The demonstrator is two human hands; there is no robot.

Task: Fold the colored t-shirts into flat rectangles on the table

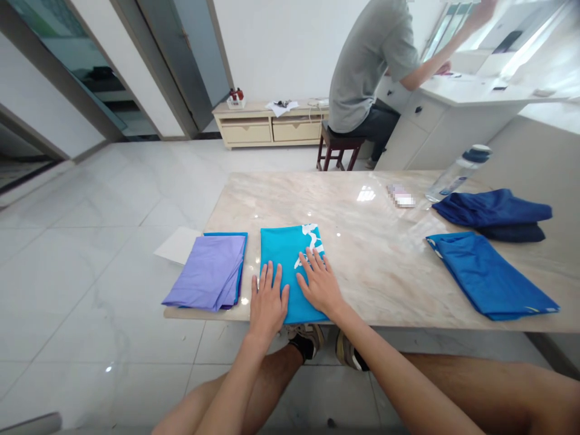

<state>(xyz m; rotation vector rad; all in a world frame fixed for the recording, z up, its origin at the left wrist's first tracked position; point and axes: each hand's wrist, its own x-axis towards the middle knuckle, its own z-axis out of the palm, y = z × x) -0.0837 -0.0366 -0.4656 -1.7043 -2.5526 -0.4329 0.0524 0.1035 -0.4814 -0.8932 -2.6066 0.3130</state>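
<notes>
A turquoise folded cloth (280, 244) with a white print along its right side lies flat near the front edge of the table. My left hand (268, 302) rests on its lower left part, fingers stretched out. On the right part of the same cloth lies my right hand (321, 283), flat with fingers spread, partly covering the print. Neither hand grips anything. Left of it sits a stack of folded cloth, with a lilac piece (211, 266) on top and blue edges showing beneath.
To the right lie a blue folded cloth (487, 275) and a crumpled navy cloth (493, 208). Behind them a clear bottle (453, 178) stands on the marble-patterned table (290, 196). Beyond, a person (369, 66) sits on a dark stool (338, 142) at a white counter.
</notes>
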